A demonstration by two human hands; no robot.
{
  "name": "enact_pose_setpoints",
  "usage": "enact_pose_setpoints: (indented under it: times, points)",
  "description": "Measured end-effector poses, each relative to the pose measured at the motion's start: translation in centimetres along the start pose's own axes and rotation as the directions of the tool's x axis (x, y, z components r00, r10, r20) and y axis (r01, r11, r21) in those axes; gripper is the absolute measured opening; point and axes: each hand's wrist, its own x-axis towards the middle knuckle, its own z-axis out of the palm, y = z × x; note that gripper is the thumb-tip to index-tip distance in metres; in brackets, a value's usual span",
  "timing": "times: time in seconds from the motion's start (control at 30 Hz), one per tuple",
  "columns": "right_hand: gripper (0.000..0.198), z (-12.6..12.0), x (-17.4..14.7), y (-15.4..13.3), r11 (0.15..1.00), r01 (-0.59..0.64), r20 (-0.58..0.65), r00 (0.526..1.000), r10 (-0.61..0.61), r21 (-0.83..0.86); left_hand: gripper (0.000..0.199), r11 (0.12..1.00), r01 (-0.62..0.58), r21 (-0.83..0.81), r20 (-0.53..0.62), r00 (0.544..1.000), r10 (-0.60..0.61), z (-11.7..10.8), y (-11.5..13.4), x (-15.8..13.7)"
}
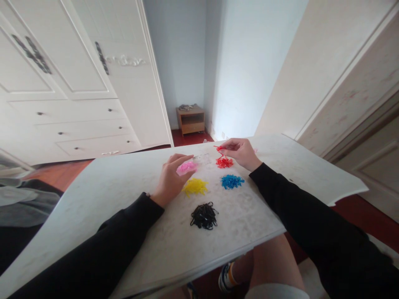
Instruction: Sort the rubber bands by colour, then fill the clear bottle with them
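Observation:
My right hand [238, 151] pinches a few red rubber bands [220, 148] between thumb and fingers, just above a small red pile [225, 162] on the table. My left hand [175, 174] curves its thumb and fingers around the left end of a clear plastic box [202, 159], whose edges are faint. Pink bands [187, 167] show between that thumb and fingers; whether they lie inside the box or behind it, I cannot tell. Closer to me are a yellow pile [195, 187], a blue pile [232, 181] and a black pile of looped bands [204, 216].
All the piles sit on a white table [249, 220] with a smudged top. Past its far edge, a small wooden nightstand [191, 120] stands in the corner. White cabinets [77, 83] line the left side. Dark and grey cloth [28, 201] lies at the left.

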Motion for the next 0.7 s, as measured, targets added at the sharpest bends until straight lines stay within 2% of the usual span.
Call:
enact_pose_setpoints:
  times: [0.1, 0.5, 0.7]
  points:
    - [0.026, 0.4, 0.0, 0.0, 0.999, -0.030, -0.009, 1.000, 0.030, 0.019, 0.038, 1.000, 0.000, -0.007, 0.011, 1.000, 0.000, 0.0, 0.0, 0.0]
    - [0.015, -0.3, 0.4, 1.2, 0.993, -0.045, -0.059, 0.998, 0.038, -0.111, 0.040, 1.000, -0.024, -0.006, 0.015, 1.000, 0.024, 0.1, -0.1, -0.1]
    - [0.017, 0.2, 0.2, 0.7, 0.997, -0.080, -0.073, 0.994, 0.081, 0.017, 0.040, 1.000, -0.029, 0.008, 0.015, 0.999, 0.029, 0.2, -0.2, -0.1]
